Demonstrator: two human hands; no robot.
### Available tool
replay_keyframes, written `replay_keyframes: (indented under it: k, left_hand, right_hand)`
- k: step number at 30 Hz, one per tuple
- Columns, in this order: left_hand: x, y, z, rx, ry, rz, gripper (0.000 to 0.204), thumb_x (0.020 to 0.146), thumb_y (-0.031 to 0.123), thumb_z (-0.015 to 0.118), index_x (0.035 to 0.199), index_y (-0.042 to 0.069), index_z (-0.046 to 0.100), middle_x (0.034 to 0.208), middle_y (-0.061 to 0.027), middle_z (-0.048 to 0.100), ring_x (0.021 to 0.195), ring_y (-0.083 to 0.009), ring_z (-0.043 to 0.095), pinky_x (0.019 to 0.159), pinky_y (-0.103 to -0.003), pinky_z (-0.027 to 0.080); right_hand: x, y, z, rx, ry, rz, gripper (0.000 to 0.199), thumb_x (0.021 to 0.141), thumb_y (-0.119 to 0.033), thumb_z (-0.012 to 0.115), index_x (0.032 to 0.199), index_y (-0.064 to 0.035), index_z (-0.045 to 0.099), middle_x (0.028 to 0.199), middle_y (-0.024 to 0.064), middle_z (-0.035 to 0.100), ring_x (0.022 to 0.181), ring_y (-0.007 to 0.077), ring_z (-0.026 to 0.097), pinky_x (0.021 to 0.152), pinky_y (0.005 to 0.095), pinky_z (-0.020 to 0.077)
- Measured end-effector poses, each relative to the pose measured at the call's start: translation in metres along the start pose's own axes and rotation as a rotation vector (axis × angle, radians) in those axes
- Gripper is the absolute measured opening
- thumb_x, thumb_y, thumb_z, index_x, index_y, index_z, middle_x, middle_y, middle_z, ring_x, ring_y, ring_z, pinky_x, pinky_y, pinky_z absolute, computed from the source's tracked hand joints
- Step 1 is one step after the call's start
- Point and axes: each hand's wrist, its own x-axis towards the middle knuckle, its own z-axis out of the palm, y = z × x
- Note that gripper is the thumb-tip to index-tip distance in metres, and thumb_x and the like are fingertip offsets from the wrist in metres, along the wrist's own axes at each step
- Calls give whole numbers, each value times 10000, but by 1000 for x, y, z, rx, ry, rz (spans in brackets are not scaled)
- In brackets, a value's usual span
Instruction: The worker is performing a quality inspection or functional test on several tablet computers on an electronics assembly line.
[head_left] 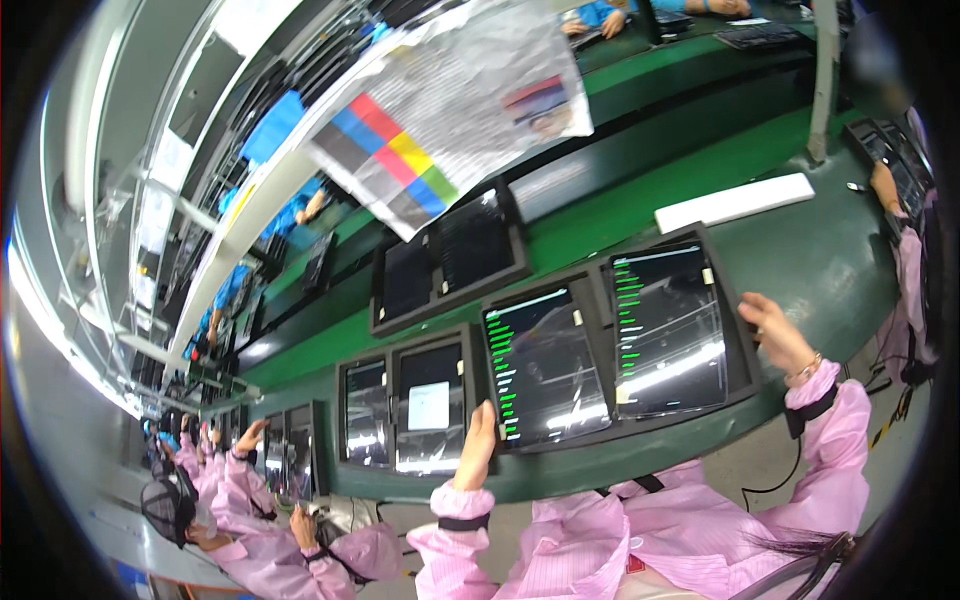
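My left hand [476, 444] grips the near left edge of a dark tray [600, 430] that holds two tablets. My right hand [775, 335] holds the tray's right edge. The left tablet [540, 365] and the right tablet [668, 330] both lie face up with dark screens showing rows of green text. Both my arms are in pink sleeves with black wrist bands. The tray rests on a green conveyor belt [800, 250].
Another tray with two tablets [408, 410] lies just left of mine, and one more tray [450, 260] lies behind. A white flat slab [735, 202] lies on the belt at the back right. A paper sheet with colour patches [450, 110] hangs above. Other workers in pink [260, 540] sit to the left.
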Motion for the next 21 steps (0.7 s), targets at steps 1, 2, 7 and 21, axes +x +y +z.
replay_keyframes:
  k: [1, 2, 7, 21]
  left_hand:
    - [6, 0, 2, -56, -45, 12, 584, 957, 508, 350, 1275, 23, 424, 1158, -75, 563, 1044, -169, 525, 896, -308, 400]
    - [11, 15, 4, 1, -122, -25, 646, 954, 542, 303, 1285, 1, 425, 1192, -71, 552, 1076, -142, 503, 935, -303, 368]
    - [28, 6, 25, -282, -318, -274, 750, 941, 585, 253, 1379, -22, 309, 1409, -135, 347, 1320, -202, 278, 1079, -313, 197]
    - [15, 29, -223, -8, 284, 4, 722, 918, 613, 313, 1132, -31, 559, 1134, -149, 559, 1097, -222, 486, 982, -330, 325]
  right_hand:
    - [5, -4, -2, 0, -59, 44, 731, 858, -465, 570, 1357, 9, 325, 1352, 176, 395, 1283, 260, 334, 1055, 367, 256]
    - [10, 3, -3, -16, -73, 53, 731, 858, -465, 570, 1357, 9, 325, 1352, 176, 395, 1283, 260, 334, 1055, 367, 256]
    - [12, 7, -11, 96, -22, -94, 545, 930, -384, 513, 1246, 57, 462, 1140, 110, 584, 1022, 151, 562, 876, 264, 434]
    - [-34, -38, 207, -41, -359, -113, 538, 900, -396, 559, 1213, 26, 447, 1241, 146, 487, 1035, 190, 542, 856, 335, 455]
